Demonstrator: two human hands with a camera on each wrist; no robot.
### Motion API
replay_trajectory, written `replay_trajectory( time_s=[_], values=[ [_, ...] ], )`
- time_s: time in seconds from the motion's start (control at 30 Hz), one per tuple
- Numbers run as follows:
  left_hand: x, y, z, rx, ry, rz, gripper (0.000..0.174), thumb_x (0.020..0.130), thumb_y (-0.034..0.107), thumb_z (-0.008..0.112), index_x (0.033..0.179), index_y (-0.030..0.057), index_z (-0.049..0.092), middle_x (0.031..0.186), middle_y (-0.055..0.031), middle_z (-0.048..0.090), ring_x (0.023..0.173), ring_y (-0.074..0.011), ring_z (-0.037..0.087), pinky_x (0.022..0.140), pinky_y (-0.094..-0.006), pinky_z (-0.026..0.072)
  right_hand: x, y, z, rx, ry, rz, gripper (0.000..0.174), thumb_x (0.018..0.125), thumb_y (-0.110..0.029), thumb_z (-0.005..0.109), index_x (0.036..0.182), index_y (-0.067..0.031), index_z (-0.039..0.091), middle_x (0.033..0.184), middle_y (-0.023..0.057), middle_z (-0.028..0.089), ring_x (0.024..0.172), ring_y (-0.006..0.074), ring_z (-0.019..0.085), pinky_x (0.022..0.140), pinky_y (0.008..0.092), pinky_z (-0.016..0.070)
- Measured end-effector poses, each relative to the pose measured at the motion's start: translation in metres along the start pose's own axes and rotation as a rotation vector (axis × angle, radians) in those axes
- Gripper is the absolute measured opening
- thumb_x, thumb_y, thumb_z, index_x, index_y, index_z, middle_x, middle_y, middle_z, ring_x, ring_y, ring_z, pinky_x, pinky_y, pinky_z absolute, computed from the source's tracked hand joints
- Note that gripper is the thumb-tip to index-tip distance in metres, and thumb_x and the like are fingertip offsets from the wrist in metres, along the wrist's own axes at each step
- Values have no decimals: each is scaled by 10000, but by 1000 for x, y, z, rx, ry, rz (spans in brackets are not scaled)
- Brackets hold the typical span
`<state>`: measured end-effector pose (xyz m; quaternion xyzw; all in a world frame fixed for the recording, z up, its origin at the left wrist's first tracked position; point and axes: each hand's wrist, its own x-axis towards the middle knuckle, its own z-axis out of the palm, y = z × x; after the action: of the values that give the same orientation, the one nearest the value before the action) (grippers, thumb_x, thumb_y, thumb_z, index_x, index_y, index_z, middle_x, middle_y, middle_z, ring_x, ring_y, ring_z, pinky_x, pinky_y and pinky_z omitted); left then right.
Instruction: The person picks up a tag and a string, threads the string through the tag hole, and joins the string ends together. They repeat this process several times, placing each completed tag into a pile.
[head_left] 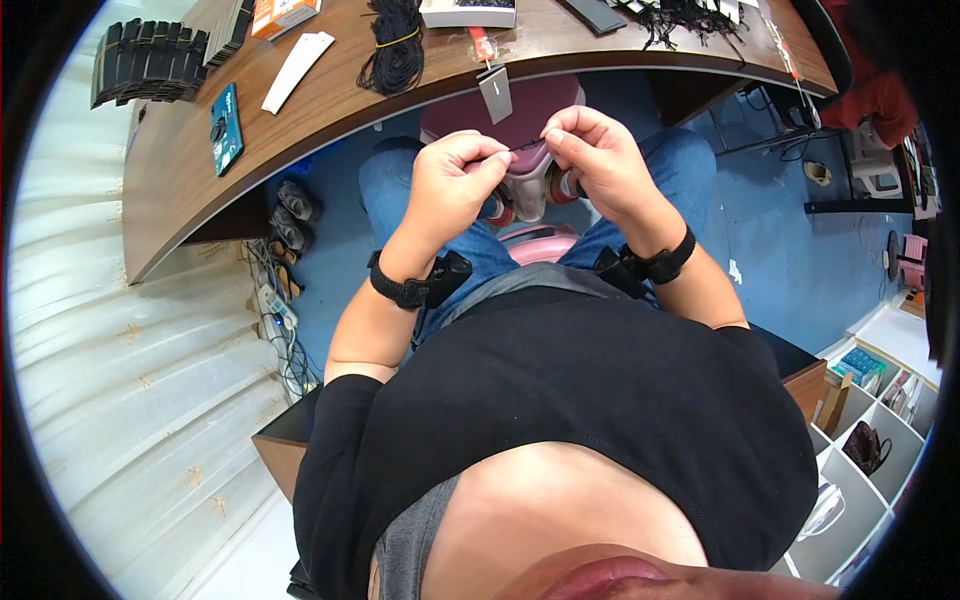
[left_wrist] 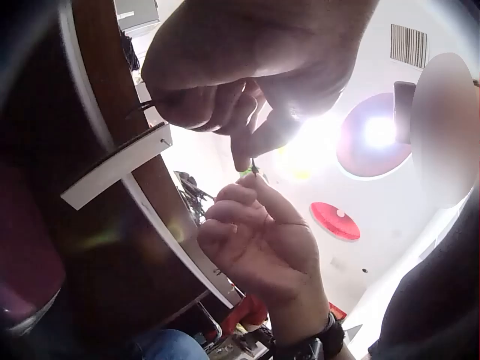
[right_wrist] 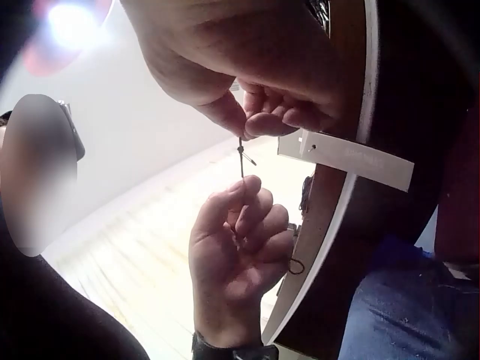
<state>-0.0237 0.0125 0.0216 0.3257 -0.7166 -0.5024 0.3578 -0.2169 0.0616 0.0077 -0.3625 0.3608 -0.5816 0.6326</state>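
Between the two hands a thin dark cord (right_wrist: 241,161) is stretched, with a small knot and a short loose end near the right fingers. The left hand (head_left: 450,185) pinches one end between thumb and forefinger; a small loop of cord shows beside its palm in the right wrist view. The right hand (head_left: 605,165) pinches the other end. A light grey rectangular tag (head_left: 495,95) hangs at the table edge, just beyond the hands; in the right wrist view the tag (right_wrist: 360,161) lies beside the right fingers.
On the brown table (head_left: 340,90) lie a bundle of black cords (head_left: 391,50), a white strip (head_left: 297,72), a blue card (head_left: 227,130), black stacked pieces (head_left: 150,62) and a white box (head_left: 468,13). A pink stool (head_left: 530,160) stands below the hands.
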Motion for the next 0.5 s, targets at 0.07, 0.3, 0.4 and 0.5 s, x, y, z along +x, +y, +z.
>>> replay_trajectory(
  time_s=[0.07, 0.3, 0.4, 0.5],
  values=[
    [2, -5, 0, -11, -5, 9, 95, 817, 68, 621, 822, -21, 654, 707, -11, 588, 640, -62, 512, 569, -221, 410, 3, 6, -2, 82, 9, -2, 86, 871, -98, 607, 920, -28, 599, 804, -24, 579, 710, 33, 499, 640, 178, 407],
    [10, -22, -9, -333, -17, -330, 120, 862, 87, 594, 898, -11, 653, 739, 15, 606, 653, -47, 506, 594, -187, 397, 14, 10, -29, -502, 137, 14, 150, 837, -107, 620, 963, -27, 601, 763, -9, 577, 686, 84, 545, 644, 222, 441],
    [14, -29, -11, -293, -64, -349, 124, 862, 73, 579, 894, -26, 645, 784, -10, 635, 706, -57, 544, 638, -203, 443, 12, -5, -10, -1250, 146, -333, 310, 735, -78, 646, 1040, -49, 594, 926, 119, 624, 800, 267, 611, 742, 347, 489],
    [19, -21, -1, -235, -113, -291, 130, 864, 73, 568, 900, -25, 644, 782, -12, 636, 695, -59, 544, 632, -205, 447, 16, -11, 12, -1206, 13, -634, 358, 728, -92, 663, 1074, -53, 586, 998, 126, 629, 890, 288, 610, 774, 374, 491]
  ],
)
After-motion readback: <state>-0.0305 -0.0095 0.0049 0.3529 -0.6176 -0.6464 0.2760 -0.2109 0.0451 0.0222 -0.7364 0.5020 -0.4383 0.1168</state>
